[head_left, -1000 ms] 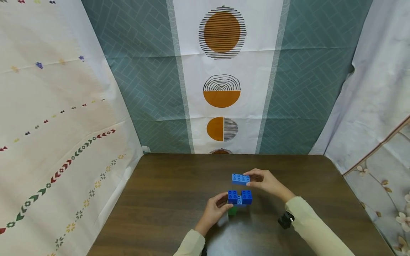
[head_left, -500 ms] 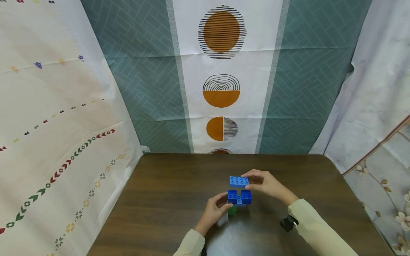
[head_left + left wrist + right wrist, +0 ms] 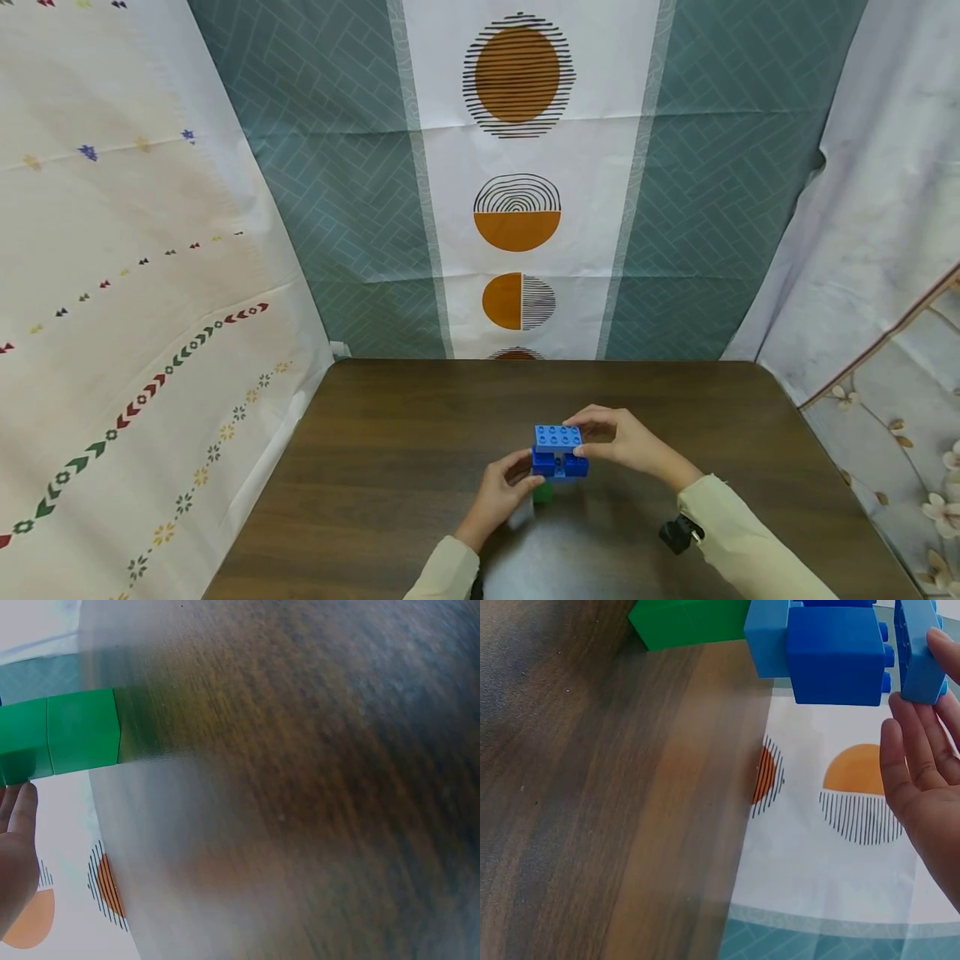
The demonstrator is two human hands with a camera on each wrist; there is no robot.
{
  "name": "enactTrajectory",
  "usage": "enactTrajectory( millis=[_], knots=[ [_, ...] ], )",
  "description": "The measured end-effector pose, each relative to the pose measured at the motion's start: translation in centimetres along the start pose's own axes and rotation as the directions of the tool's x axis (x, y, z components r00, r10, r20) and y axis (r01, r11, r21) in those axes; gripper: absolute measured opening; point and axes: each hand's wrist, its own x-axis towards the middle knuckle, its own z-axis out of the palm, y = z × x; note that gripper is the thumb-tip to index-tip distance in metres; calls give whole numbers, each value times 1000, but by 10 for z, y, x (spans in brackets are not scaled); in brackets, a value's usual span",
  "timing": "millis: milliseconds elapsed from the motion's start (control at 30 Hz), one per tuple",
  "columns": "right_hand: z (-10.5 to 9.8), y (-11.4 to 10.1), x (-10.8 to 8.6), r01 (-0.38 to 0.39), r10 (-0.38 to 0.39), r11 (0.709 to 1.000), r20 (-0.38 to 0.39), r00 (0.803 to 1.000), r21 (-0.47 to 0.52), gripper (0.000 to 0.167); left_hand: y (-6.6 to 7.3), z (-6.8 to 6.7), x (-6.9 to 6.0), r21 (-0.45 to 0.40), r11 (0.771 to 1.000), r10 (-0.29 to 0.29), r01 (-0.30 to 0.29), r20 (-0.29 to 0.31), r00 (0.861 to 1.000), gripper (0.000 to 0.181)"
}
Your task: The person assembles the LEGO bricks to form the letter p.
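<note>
A stack of toy building bricks stands upright on the table. Its lower part is green bricks (image 3: 82,731); above them a lighter blue brick (image 3: 769,637) carries two dark blue bricks (image 3: 836,656) with a gap between. My left hand (image 3: 501,493) holds the stack's left side at the dark blue level, thumb in front and fingers behind. A lighter blue eight-stud brick (image 3: 558,437) is pinched at its right end by my right hand (image 3: 618,443). It hovers just over the dark blue studs; the right wrist view shows a narrow gap there.
The brown wooden table (image 3: 405,442) extends around the stack, its far edge meeting a teal and white patterned curtain (image 3: 517,275). Light cloths hang at the left (image 3: 150,250) and right (image 3: 862,250). A black wrist camera (image 3: 681,533) sits under my right sleeve.
My right hand has brought the lighter blue brick down and slightly left, from well above the stack to just over the dark blue bricks. The left hand and stack have stayed still.
</note>
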Motion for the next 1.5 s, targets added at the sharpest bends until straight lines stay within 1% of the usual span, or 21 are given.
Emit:
enactTrajectory(
  millis=[167,267,433,533,567,800,867,967,1067,1200,1300,1400,1500],
  knots=[
    [2,4,-2,-7,6,1000,13,1000,9,34,-2,0,1,-1,1000,26,-26,-1,1000,35],
    [3,5,-3,-13,13,1000,22,1000,9,34,-2,0,0,-1,1000,29,-29,1,1000,35],
    [4,4,-4,-15,15,1000,25,1000,7,34,-1,0,-1,9,1000,10,-10,3,1000,35],
    [5,3,-5,-2,2,1000,28,1000,8,35,-4,1,1,3,1000,3,-3,3,1000,35],
    [5,3,-5,2,-2,1000,29,1000,8,35,-6,1,2,-2,1000,3,-3,2,1000,36],
    [7,5,-5,5,-5,1000,27,1000,1,35,-35,3,9,-10,1000,-15,15,-6,1000,38],
    [8,6,-5,4,-4,1000,28,1000,0,35,-37,2,9,-7,1000,-13,13,-7,1000,39],
    [8,6,-5,1,-1,1000,29,1000,-3,36,-38,2,9,1,1000,-20,20,-8,1000,40],
    [9,5,-5,9,-8,1000,31,999,-13,38,-38,1,9,15,1000,-13,14,-8,1000,40],
    [10,4,-6,47,-46,998,32,998,-36,38,-38,1,9,20,1000,0,0,-9,1000,40],
    [11,4,-6,72,-71,997,28,997,-42,36,-38,2,9,21,1000,-5,6,-12,1000,40],
    [13,4,-6,71,-70,996,14,997,-52,34,-37,2,9,21,1000,-18,18,-14,1000,40],
    [14,4,-5,50,-50,997,-2,999,-63,33,-37,2,8,23,999,-28,28,-11,1000,40]
  ],
)
